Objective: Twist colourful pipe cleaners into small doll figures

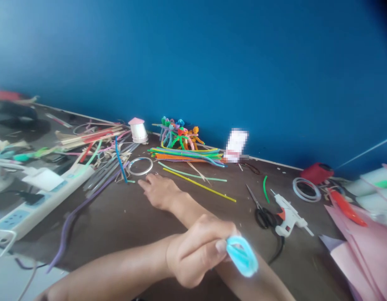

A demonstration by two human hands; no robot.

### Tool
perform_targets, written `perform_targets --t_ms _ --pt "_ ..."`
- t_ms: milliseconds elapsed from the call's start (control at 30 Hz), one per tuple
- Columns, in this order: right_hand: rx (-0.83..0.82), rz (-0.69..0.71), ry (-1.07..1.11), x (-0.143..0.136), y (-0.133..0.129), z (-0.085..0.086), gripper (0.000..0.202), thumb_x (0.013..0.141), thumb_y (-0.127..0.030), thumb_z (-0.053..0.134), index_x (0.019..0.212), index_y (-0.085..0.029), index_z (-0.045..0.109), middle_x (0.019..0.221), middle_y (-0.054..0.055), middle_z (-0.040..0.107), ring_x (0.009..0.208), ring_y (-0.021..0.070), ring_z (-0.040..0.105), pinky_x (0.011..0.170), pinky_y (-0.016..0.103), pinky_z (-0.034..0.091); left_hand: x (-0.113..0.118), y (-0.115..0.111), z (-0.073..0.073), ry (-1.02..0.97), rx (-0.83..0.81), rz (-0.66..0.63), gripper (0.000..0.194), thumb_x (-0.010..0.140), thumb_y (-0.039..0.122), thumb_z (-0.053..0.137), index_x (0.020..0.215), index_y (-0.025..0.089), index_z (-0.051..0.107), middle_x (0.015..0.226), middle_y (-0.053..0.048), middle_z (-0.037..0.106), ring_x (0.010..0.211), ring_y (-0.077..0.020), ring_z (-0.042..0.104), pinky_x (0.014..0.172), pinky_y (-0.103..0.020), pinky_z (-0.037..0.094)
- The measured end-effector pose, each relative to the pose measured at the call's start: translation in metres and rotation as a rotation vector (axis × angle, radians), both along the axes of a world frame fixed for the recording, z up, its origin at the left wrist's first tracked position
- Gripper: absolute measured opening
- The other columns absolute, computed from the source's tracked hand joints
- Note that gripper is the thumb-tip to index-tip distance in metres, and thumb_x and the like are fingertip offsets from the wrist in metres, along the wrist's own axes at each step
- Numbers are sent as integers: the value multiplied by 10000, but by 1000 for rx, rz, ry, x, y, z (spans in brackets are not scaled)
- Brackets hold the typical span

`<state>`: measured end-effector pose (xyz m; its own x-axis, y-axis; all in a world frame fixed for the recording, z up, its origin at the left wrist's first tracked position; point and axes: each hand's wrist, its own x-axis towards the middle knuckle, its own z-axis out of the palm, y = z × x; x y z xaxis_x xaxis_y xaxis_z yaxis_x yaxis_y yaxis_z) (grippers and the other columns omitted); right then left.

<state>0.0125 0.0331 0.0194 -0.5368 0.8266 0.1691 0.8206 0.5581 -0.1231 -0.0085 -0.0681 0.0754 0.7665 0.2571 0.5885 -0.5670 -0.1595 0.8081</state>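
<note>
My left hand is closed around a light blue pipe cleaner coiled into an oval loop, pinched between thumb and fingers. Beneath it my right arm crosses over to the left. My right hand lies low over the table with its fingers stretched out, and no object shows in it. Just beyond those fingertips is a silver ring, perhaps a roll of wire. Yellow and pale green pipe cleaners lie to the right of that hand.
Colourful pipe-cleaner figures stand behind a pipe-cleaner bundle. Black-handled scissors and a white glue gun lie right, near pink sheets. At left are a power strip and a purple pipe cleaner.
</note>
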Motion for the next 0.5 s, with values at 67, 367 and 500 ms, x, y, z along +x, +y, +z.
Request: perform_targets --t_ms 67,367,500 --pt "-21 7 -1 -21 16 -4 278 846 -228 378 1105 -199 477 1064 81 513 920 222 521 675 344 493 -5 4 3 29 -12 -23 291 860 364 265 675 170 375 546 1 349 495 -107 370 490 -241 313" --pt "-63 -61 -1 -12 -4 -7 237 797 -74 389 838 -136 614 962 86 571 873 194 543 717 298 476 -10 0 8 94 -240 24 333 848 400 312 625 161 376 560 -7 360 507 -97 321 491 -249 263" --pt "-104 -188 57 32 -36 -7 203 802 -113 411 861 -160 600 881 68 595 754 177 576 638 275 467 -8 -2 0 140 -297 42 333 849 393 327 631 154 403 583 -5 364 519 -93 313 504 -245 272"
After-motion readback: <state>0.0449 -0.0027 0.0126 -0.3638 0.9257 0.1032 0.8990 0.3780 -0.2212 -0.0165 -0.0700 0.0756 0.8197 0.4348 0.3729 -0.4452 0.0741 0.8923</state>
